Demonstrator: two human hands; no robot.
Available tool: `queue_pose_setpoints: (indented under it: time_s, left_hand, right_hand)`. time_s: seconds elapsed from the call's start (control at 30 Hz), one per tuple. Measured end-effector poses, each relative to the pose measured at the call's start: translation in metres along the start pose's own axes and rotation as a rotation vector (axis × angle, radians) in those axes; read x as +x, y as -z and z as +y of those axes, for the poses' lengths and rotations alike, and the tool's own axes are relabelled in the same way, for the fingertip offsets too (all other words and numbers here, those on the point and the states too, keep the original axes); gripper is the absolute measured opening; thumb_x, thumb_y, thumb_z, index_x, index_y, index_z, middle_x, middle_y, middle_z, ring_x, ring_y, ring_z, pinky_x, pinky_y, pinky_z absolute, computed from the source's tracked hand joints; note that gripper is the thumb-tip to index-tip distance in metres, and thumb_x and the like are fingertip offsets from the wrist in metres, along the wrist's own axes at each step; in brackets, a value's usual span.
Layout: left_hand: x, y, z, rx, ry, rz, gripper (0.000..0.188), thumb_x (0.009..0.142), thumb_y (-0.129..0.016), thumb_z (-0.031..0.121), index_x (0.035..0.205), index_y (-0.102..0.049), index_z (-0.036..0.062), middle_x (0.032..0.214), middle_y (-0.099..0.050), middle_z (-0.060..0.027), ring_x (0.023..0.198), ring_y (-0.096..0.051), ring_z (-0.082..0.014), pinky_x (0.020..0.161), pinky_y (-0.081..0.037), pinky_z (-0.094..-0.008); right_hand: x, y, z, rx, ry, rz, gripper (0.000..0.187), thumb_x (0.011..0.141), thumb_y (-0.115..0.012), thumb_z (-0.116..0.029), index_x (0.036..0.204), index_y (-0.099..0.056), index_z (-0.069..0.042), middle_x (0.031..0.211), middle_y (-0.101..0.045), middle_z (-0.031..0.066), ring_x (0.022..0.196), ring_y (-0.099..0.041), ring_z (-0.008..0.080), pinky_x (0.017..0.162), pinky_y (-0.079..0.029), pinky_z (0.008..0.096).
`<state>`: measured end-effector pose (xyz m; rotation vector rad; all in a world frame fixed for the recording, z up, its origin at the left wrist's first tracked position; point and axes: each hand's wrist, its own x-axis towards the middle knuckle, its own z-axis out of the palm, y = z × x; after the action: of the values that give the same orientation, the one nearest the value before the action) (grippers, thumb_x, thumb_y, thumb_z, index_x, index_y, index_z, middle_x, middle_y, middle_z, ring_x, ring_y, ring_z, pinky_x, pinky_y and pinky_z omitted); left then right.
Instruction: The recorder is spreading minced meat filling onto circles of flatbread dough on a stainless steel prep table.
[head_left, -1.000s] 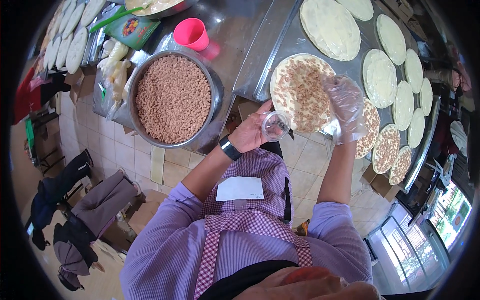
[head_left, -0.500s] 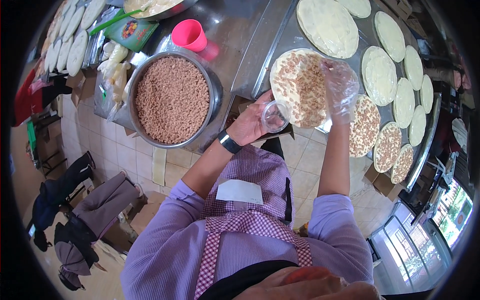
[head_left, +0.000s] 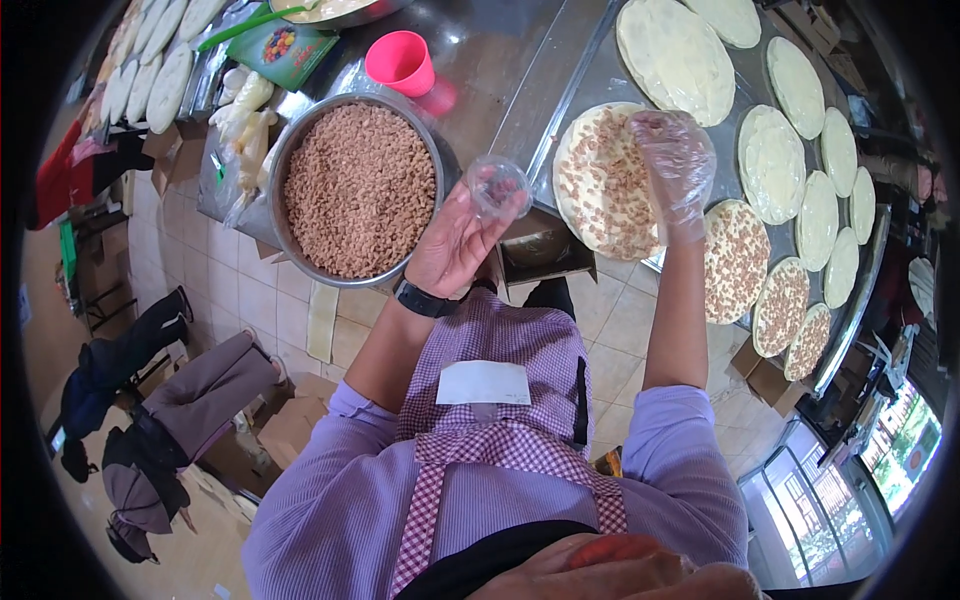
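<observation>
My left hand (head_left: pixel 455 243) holds a small clear plastic cup (head_left: pixel 498 187), fingers wrapped round it, just right of the bowl. That large metal bowl (head_left: pixel 440 170) is filled with brown crumbly topping (head_left: pixel 350 190). On the right, my right hand (head_left: pixel 675 170) wears a clear plastic glove and hovers over a round flat dough (head_left: pixel 598 190) coated in pale cream. Brown bits lie scattered over this dough. The gloved fingers point down and partly hide its right side; whether they hold anything does not show. Several more topped rounds (head_left: pixel 737 262) lie to the right of it.
Plain cream-coated rounds (head_left: pixel 675 60) fill the rest of the metal tray (head_left: pixel 590 70). A pink cup (head_left: pixel 400 64) stands behind the bowl, near a green packet (head_left: pixel 285 52) and plastic bags (head_left: pixel 240 130). An open cardboard box (head_left: pixel 545 250) sits below the table edge. People stand at the far left.
My left hand has moved left with the clear cup, away from the dough toward the bowl. My right hand stays over the same dough, its fingers shifted slightly.
</observation>
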<state>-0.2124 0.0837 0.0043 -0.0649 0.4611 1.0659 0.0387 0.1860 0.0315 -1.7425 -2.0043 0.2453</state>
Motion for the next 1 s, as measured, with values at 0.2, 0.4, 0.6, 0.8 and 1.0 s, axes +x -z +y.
queue_pose_setpoints:
  time_s: [0.2, 0.4, 0.6, 0.8, 1.0]
  left_hand:
    - [-0.022, 0.002, 0.03, -0.162, -0.217, 0.002, 0.034, 0.086, -0.057, 0.011, 0.116, -0.041, 0.0046, 0.119, -0.046, -0.0139, 0.118, -0.044, -0.0305, 0.095, -0.044, -0.0362]
    - [-0.05, 0.034, 0.072, 1.073, -0.67, 0.303, 0.029, 0.08, -0.061, 0.002, 0.102, -0.043, 0.0048, 0.109, -0.05, -0.0094, 0.101, -0.051, -0.0192, 0.086, -0.044, -0.0301]
    - [-0.064, 0.057, 0.078, 1.717, -0.744, 0.473, 0.021, 0.075, -0.068, 0.005, 0.086, -0.05, 0.0014, 0.107, -0.051, -0.0107, 0.099, -0.051, -0.0183, 0.084, -0.041, -0.0311]
    - [-0.069, 0.0, 0.079, 1.772, -0.86, 0.475, 0.013, 0.079, -0.064, 0.009, 0.079, -0.053, 0.0006, 0.109, -0.051, -0.0122, 0.101, -0.049, -0.0194, 0.086, -0.037, -0.0314]
    - [-0.079, -0.133, 0.06, 0.712, -0.65, -0.436, 0.009, 0.09, -0.048, 0.022, 0.094, -0.056, 0.0189, 0.098, -0.045, -0.0054, 0.09, -0.041, -0.0154, 0.074, -0.032, -0.0272]
  right_hand:
    - [-0.004, -0.01, 0.005, -0.041, -0.043, 0.04, 0.013, 0.075, -0.063, -0.022, 0.078, -0.066, -0.009, 0.082, -0.063, 0.0069, 0.076, -0.06, 0.0232, 0.071, -0.047, 0.031]
    - [0.003, -0.019, -0.05, 0.097, 0.31, 0.03, 0.003, 0.072, -0.066, -0.013, 0.075, -0.067, -0.011, 0.077, -0.064, 0.006, 0.069, -0.06, 0.0199, 0.068, -0.049, 0.0321]
    - [0.007, -0.037, -0.09, -0.645, 0.33, -0.476, 0.009, 0.073, -0.057, -0.009, 0.078, -0.064, -0.01, 0.081, -0.065, 0.0062, 0.084, -0.06, 0.0217, 0.077, -0.046, 0.0339]
    - [0.003, -0.052, -0.082, -0.641, 0.418, -0.323, 0.014, 0.073, -0.056, -0.012, 0.085, -0.063, -0.01, 0.084, -0.065, 0.0074, 0.083, -0.06, 0.0256, 0.077, -0.043, 0.0365]
    - [0.019, -0.064, -0.07, -0.682, 0.326, -0.388, 0.013, 0.072, -0.056, -0.01, 0.084, -0.061, -0.007, 0.082, -0.064, 0.0127, 0.079, -0.06, 0.0232, 0.065, -0.047, 0.034]
